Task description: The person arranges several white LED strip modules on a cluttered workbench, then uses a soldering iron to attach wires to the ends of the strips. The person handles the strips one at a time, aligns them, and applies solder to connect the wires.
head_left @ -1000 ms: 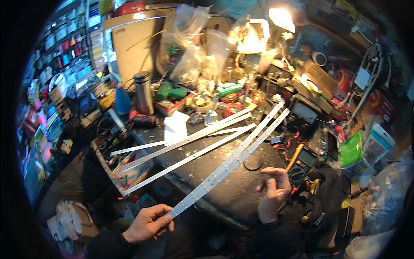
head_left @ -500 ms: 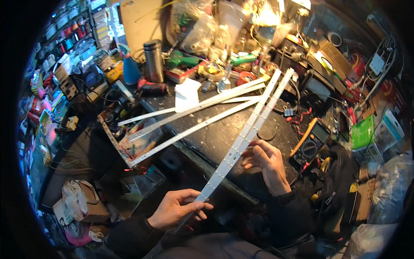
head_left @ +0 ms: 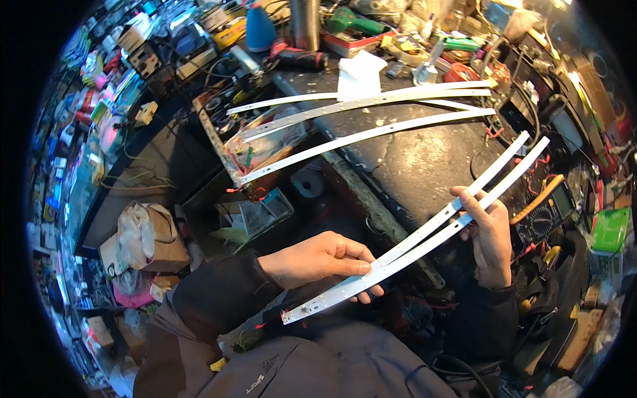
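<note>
Two long white LED strips (head_left: 443,232), dotted with small parts, lie nearly together in my hands and spread slightly apart toward their far right ends. My left hand (head_left: 322,259) pinches them between thumb and fingers, near their lower ends, where small red wires show. Further up, my right hand (head_left: 491,242) holds the strips from the right, its index finger reaching between them. Several more white strips (head_left: 371,136) lie across the dark workbench (head_left: 424,152) beyond, their left ends over a cluttered box.
A multimeter (head_left: 547,219) with a yellow edge lies right of my right hand. At the back are a blue spray bottle (head_left: 260,28), a metal flask (head_left: 305,25), a red-and-black tool (head_left: 298,58) and white paper (head_left: 360,74). A paper bag (head_left: 162,242) stands at left.
The held strips have swung down to the right and lie flatter. My right hand, earlier beside them with fingers loose, now grips them. The view has shifted, so the bench appears higher.
</note>
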Tool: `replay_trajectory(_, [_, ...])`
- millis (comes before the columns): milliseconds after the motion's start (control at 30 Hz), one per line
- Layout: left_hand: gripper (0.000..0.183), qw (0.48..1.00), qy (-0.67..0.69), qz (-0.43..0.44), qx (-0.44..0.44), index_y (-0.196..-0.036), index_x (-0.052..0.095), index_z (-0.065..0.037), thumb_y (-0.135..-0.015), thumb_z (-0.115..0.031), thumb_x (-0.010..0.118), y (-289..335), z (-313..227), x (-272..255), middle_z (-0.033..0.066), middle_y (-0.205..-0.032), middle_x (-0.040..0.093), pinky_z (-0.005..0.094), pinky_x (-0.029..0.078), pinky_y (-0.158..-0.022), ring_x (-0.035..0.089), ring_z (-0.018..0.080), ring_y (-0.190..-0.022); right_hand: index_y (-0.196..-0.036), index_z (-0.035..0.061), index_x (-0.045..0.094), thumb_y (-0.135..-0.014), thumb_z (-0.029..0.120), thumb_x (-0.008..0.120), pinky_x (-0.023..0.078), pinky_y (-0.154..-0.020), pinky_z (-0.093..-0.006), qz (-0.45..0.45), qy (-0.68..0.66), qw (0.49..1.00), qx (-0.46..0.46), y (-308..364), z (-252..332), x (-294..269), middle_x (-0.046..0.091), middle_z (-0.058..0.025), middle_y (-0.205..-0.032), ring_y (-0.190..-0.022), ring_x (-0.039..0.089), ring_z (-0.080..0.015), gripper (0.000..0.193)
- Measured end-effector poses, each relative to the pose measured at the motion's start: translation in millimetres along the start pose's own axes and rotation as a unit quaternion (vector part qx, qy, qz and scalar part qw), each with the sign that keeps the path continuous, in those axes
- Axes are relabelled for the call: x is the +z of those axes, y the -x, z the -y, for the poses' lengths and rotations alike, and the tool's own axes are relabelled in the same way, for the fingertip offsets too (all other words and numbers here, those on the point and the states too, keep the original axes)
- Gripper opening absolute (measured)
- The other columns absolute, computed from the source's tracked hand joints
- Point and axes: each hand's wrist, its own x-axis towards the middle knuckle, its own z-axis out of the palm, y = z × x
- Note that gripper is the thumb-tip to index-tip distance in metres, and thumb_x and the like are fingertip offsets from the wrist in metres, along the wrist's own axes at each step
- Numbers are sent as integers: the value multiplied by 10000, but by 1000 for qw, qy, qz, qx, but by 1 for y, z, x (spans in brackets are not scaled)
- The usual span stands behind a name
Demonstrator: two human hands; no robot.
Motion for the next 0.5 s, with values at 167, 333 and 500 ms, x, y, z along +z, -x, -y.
replay_trajectory(167, [331,992,-124,-9,31,-1327,678,58,-1123,-200,645,1,2,-8,129,-1153,805,268,603,-879,777,141,-1011,-1285,-104,679,-1100,226,690,428,-476,-161,52,-68,996,16,-4,-3,-1,768,-122,-974,-674,659,-78,379])
replay_trajectory(333, [280,994,-97,-9,50,-1248,706,44,-1103,-195,682,-1,4,-10,93,-1054,814,249,582,-842,752,101,-918,-1321,-109,666,-1095,235,702,478,-538,-175,61,-75,995,18,-6,-4,0,784,-168,-1056,-732,677,-119,413])
replay_trajectory(500, [201,992,-76,-31,96,-1132,715,40,-1072,-142,653,-3,7,-11,80,-935,787,266,585,-734,752,118,-827,-1324,-116,658,-1095,254,705,454,-533,-162,39,-52,998,22,-5,-7,0,786,-147,-1040,-693,617,-86,438])
